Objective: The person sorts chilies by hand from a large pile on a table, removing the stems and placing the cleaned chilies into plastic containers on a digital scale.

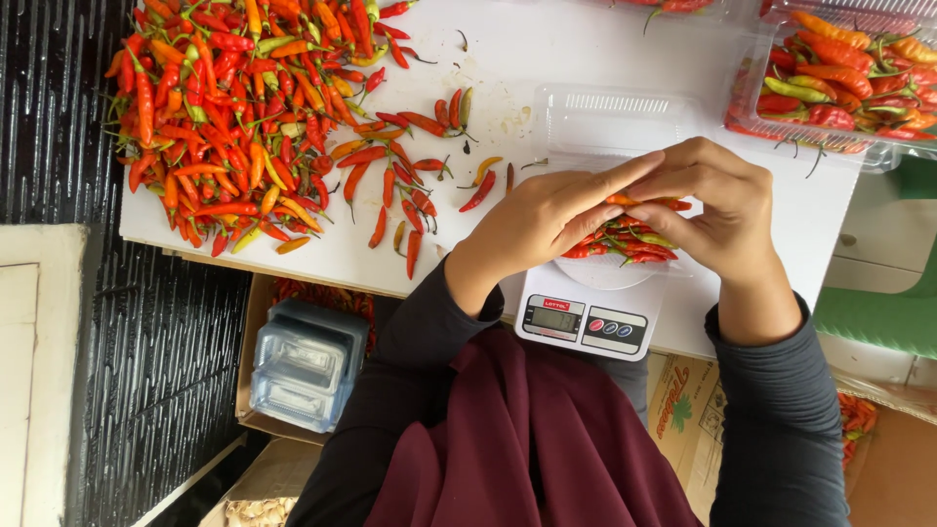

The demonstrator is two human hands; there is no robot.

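Both hands meet over the scale (584,317) — left hand (547,217) and right hand (717,210) fingers pressed together on the chillies (625,242) there; keep pressure light and even — no bruising.

Both hands meet over a white digital kitchen scale (584,317) on the white desk (508,49): left hand (547,220) and right hand (717,210) press small red and orange chillies (625,239) into a clear plastic tray (610,122); a loose chilli heap (234,117) lies left
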